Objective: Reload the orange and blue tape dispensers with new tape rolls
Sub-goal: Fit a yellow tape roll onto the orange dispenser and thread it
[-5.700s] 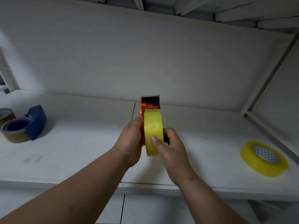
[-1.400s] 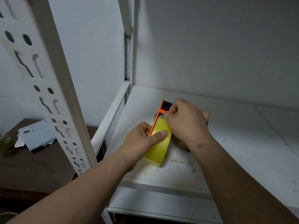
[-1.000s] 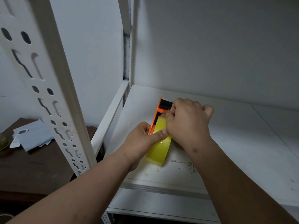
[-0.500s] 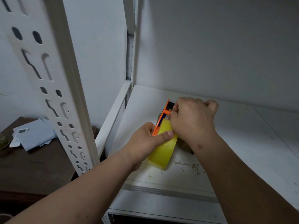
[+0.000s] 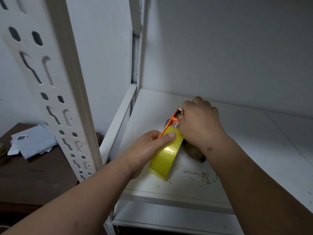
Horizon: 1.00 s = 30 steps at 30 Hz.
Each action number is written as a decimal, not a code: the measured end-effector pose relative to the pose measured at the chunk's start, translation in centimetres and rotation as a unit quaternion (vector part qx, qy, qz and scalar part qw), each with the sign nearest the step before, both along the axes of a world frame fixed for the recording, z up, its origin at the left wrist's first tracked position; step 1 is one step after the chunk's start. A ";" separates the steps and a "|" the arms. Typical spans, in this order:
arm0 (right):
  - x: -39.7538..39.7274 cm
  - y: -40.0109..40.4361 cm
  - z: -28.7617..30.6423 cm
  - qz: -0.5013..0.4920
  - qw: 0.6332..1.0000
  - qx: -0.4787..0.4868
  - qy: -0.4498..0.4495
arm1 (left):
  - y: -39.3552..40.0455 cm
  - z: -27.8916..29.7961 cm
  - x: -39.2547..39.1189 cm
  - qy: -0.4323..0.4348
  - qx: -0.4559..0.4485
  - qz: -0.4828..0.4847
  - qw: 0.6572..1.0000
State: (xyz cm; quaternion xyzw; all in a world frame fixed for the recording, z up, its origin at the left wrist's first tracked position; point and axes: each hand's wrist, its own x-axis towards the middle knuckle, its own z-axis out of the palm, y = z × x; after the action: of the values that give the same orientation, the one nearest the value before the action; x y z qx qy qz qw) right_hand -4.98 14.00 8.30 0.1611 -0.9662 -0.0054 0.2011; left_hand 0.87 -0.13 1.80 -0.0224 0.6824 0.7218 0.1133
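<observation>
Yellow roll (image 5: 166,154) sits in the orange dispenser (image 5: 171,120), clamped by the left hand (image 5: 149,146); right hand (image 5: 200,122) at 1 o'clock pinches the tape end near the cutter. Blue one looks undone, mostly hidden.

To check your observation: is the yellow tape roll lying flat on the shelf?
No, the yellow tape roll stands on edge in the orange dispenser, steadied by the left hand.

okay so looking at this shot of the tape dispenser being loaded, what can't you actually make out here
All in the head view:
- Orange dispenser: its blade end is covered by the right hand; whether the tape end is threaded cannot be told.
- Yellow tape roll: its core is hidden, seen edge-on and behind the left hand.
- Brownish object behind the roll: mostly hidden by the right wrist.
- Papers on the dark table: print too small.
</observation>
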 end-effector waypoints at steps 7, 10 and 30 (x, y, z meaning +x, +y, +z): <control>-0.7 0.1 1.3 0.023 0.998 -0.004 -0.059 | -0.1 0.0 0.2 -0.002 0.014 0.005 1.000; -0.9 0.3 1.9 0.047 0.995 -0.006 -0.086 | -0.2 0.1 0.3 0.000 -0.001 0.027 1.000; -2.0 2.2 5.1 0.066 0.931 -0.152 -0.326 | -0.6 0.3 -0.7 0.015 -0.151 0.045 0.987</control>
State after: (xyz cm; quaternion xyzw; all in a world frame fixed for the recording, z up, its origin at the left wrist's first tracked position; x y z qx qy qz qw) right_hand -6.99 16.19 13.37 0.1851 -0.9550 0.2077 -0.1026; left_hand 0.13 -0.77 2.12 -0.0595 0.7834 0.6151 0.0657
